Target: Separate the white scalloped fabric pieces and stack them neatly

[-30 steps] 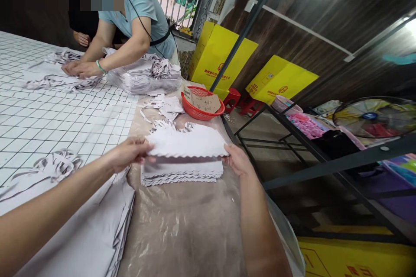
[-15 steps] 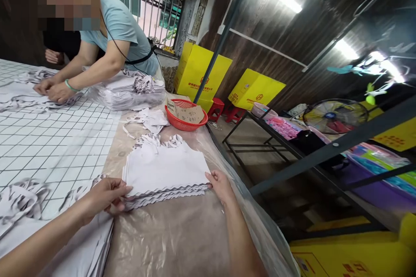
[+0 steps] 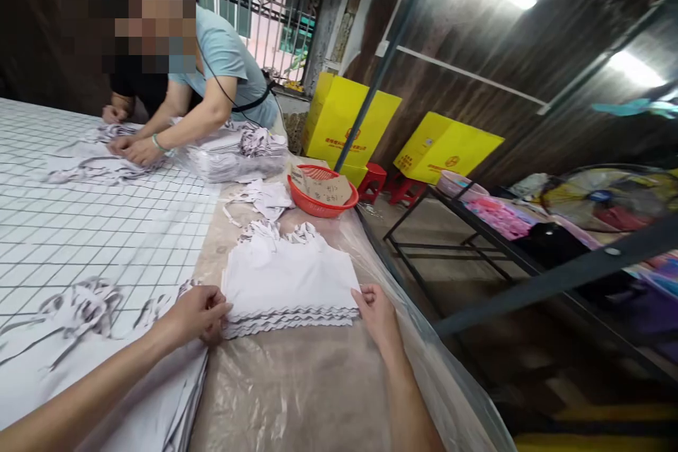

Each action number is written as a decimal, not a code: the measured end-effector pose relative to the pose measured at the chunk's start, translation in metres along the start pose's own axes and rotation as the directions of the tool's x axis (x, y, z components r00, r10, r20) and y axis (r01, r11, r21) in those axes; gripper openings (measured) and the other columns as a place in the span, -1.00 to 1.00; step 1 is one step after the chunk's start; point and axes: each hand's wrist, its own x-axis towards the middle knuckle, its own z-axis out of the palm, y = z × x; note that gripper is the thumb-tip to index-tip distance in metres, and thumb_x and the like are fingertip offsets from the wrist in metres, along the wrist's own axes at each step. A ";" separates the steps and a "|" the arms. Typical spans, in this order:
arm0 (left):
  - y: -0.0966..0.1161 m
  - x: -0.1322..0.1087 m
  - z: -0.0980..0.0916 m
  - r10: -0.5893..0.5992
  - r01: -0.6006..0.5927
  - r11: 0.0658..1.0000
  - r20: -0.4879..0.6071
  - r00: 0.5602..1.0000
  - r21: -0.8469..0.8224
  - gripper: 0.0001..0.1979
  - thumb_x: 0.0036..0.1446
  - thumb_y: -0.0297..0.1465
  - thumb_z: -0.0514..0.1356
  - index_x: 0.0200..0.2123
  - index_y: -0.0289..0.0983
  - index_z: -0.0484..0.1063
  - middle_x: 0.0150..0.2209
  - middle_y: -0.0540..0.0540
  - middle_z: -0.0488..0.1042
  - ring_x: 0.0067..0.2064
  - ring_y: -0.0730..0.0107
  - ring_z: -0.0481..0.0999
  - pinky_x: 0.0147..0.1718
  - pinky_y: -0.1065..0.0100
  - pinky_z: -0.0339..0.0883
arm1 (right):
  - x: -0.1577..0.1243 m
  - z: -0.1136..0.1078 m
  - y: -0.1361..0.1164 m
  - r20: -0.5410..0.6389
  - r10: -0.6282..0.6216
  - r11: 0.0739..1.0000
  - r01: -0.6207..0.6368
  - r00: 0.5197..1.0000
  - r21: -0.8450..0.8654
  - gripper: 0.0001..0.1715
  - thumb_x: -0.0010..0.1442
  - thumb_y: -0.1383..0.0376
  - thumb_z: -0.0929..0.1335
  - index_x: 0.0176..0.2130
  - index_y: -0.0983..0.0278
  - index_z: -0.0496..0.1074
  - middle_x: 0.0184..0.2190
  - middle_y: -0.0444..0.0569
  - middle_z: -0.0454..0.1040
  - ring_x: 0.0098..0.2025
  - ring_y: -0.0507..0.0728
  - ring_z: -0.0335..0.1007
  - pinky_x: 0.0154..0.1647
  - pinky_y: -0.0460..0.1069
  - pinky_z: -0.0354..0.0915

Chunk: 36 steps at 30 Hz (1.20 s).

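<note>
A stack of white cut cloth pieces (image 3: 289, 279) with zigzag edges lies flat on the plastic-covered table (image 3: 296, 388). My left hand (image 3: 197, 313) grips the stack's near left corner. At the near right corner, my right hand (image 3: 377, 314) touches the edge with its fingertips, fingers curled. A second pile of white pieces (image 3: 106, 374) lies under my left forearm.
A co-worker in a light blue shirt (image 3: 227, 60) handles white pieces at the far end. A bagged bundle of pieces (image 3: 236, 152) and a red basket (image 3: 320, 191) with a cardboard note sit beyond the stack. The table edge drops off to the right, beside a black metal frame (image 3: 530, 275).
A second ago both hands held the top cloth piece lifted over the stack. It now lies on the stack, and my hands rest at its near corners.
</note>
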 end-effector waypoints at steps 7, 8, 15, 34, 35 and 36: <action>0.023 0.022 0.029 0.716 -0.374 0.625 -0.312 0.625 0.685 -0.60 0.30 -0.24 -0.02 0.10 -0.29 0.35 0.22 -0.32 0.33 0.28 -0.05 0.23 0.16 -0.06 0.23 | 0.014 0.020 -0.044 -0.143 -0.390 0.869 0.313 0.909 -0.383 -0.33 0.34 -0.01 0.11 0.15 0.39 0.33 0.12 0.34 0.37 0.18 0.36 0.26 0.15 0.26 0.23; 0.027 0.031 0.035 0.724 -0.362 0.587 -0.270 0.635 0.724 -0.55 0.31 -0.23 -0.02 0.17 -0.31 0.31 0.29 -0.32 0.25 0.35 -0.08 0.12 0.21 -0.10 0.16 | 0.018 0.027 -0.050 -0.099 -0.399 0.849 0.327 0.911 -0.415 -0.34 0.35 0.02 0.10 0.20 0.36 0.30 0.18 0.32 0.33 0.23 0.36 0.21 0.17 0.27 0.21; 0.033 0.074 0.053 0.521 -0.239 0.588 -0.136 0.842 0.773 -0.36 0.30 -0.11 -0.03 0.32 -0.36 0.15 0.34 -0.34 0.18 0.37 -0.17 0.06 0.27 -0.20 -0.03 | 0.035 0.059 -0.052 0.215 -0.227 0.764 0.311 0.950 -0.565 -0.41 0.40 0.07 0.08 0.24 0.20 0.32 0.25 0.17 0.31 0.31 0.36 0.13 0.20 0.35 0.14; 0.031 0.086 -0.001 0.298 -0.208 0.920 -0.251 0.921 0.332 -0.61 0.24 -0.23 0.04 -0.02 -0.33 0.46 0.02 -0.30 0.49 0.10 0.07 0.44 0.13 0.17 0.25 | 0.032 0.105 -0.127 0.154 -0.552 0.713 0.560 0.819 -0.422 -0.45 0.38 0.08 0.13 0.17 0.26 0.37 0.19 0.23 0.37 0.28 0.38 0.15 0.17 0.37 0.10; 0.031 0.086 -0.002 0.286 -0.200 0.931 -0.268 0.920 0.305 -0.58 0.24 -0.22 0.04 0.02 -0.35 0.44 0.04 -0.32 0.47 0.09 0.07 0.44 0.12 0.17 0.26 | 0.026 0.109 -0.132 0.152 -0.573 0.700 0.577 0.805 -0.420 -0.45 0.37 0.08 0.14 0.18 0.27 0.36 0.19 0.24 0.36 0.29 0.38 0.15 0.17 0.36 0.09; 0.030 0.087 -0.003 0.268 -0.191 0.943 -0.282 0.921 0.272 -0.54 0.25 -0.20 0.03 0.07 -0.38 0.40 0.07 -0.34 0.45 0.09 0.07 0.45 0.11 0.17 0.27 | 0.018 0.111 -0.136 0.143 -0.606 0.681 0.604 0.782 -0.414 -0.44 0.37 0.08 0.15 0.20 0.28 0.34 0.20 0.25 0.34 0.30 0.38 0.13 0.18 0.35 0.08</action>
